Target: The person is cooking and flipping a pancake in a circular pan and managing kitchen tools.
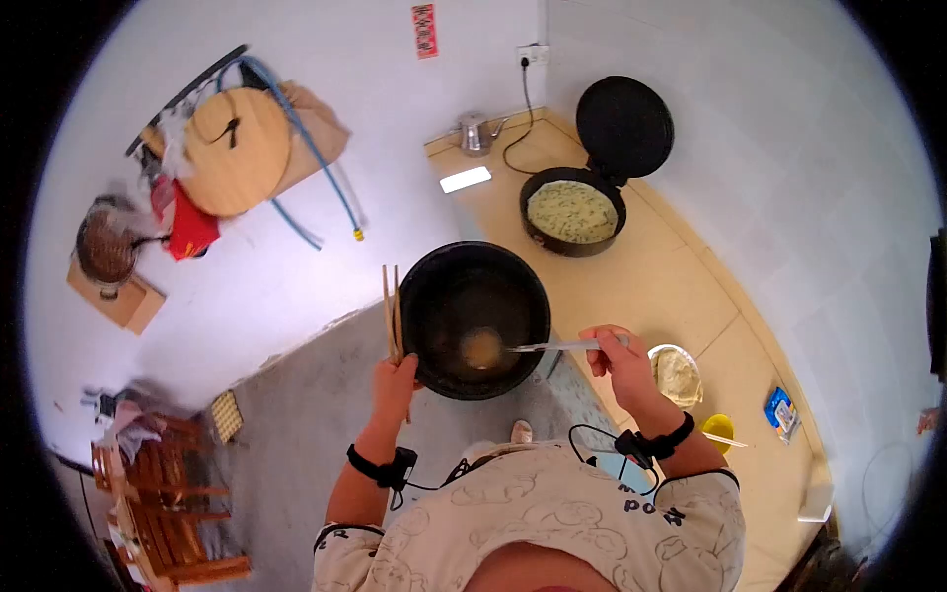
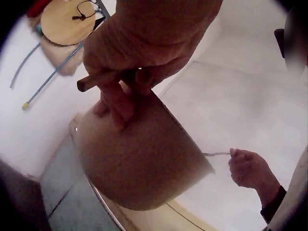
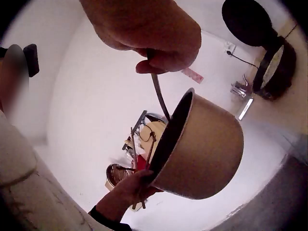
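Note:
My left hand (image 1: 393, 387) grips the near-left rim of a deep pot (image 1: 444, 286), black inside and tan outside. The same hand holds a pair of wooden chopsticks (image 1: 387, 306) against the rim, their tips pointing up. In the right wrist view the pot (image 3: 207, 149) hangs tilted in the air, its mouth toward the person. My right hand (image 1: 621, 365) holds the handle of a metal ladle (image 1: 552, 345), whose round bowl is inside the pot. In the left wrist view the tan pot wall (image 2: 144, 159) hides the ladle's bowl.
On the counter (image 1: 631, 276) at right, an electric griddle (image 1: 533, 235) stands with its lid up, holding a green-flecked pancake (image 1: 572, 210). Nearby are a kettle (image 1: 475, 133), a bowl of dough (image 1: 677, 376), a yellow bowl (image 1: 719, 430) and a blue packet (image 1: 781, 412). Wooden chairs (image 1: 173, 493) stand lower left.

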A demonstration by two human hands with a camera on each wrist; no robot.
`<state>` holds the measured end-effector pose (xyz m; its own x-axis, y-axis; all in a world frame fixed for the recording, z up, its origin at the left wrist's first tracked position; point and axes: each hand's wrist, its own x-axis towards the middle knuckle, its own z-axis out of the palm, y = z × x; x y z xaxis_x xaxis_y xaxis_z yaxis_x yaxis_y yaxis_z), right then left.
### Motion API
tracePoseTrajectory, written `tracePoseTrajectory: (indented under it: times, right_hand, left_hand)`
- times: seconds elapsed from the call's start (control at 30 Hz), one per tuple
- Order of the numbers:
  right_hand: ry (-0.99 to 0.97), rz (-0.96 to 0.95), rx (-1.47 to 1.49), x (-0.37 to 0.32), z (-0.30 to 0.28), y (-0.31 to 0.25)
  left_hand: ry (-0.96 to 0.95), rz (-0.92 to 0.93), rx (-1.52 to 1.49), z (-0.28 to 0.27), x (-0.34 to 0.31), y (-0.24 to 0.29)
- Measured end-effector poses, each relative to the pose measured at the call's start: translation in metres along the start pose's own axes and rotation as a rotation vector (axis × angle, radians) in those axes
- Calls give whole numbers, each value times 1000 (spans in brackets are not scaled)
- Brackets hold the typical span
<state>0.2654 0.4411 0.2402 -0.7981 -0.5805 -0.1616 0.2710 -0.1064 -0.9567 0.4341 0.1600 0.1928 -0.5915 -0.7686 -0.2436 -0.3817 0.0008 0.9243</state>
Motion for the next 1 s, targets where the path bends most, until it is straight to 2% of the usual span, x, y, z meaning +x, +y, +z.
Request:
tracePoseTrajectory:
  times: [0.13, 0.63, 0.87, 1.0]
  right_hand:
    - [42, 17, -5, 44, -2, -13]
    - [419, -60, 97, 177, 10, -26]
    - [583, -130, 121, 228, 7, -26]
    - [665, -171, 109, 254, 1, -14]
  left_hand:
    - [-12, -2, 78, 11, 50, 31]
    - [-267, -47, 119, 45, 272, 40]
    - [-347, -10, 162, 36, 347, 28]
    - [-307, -44, 88, 33, 366, 40]
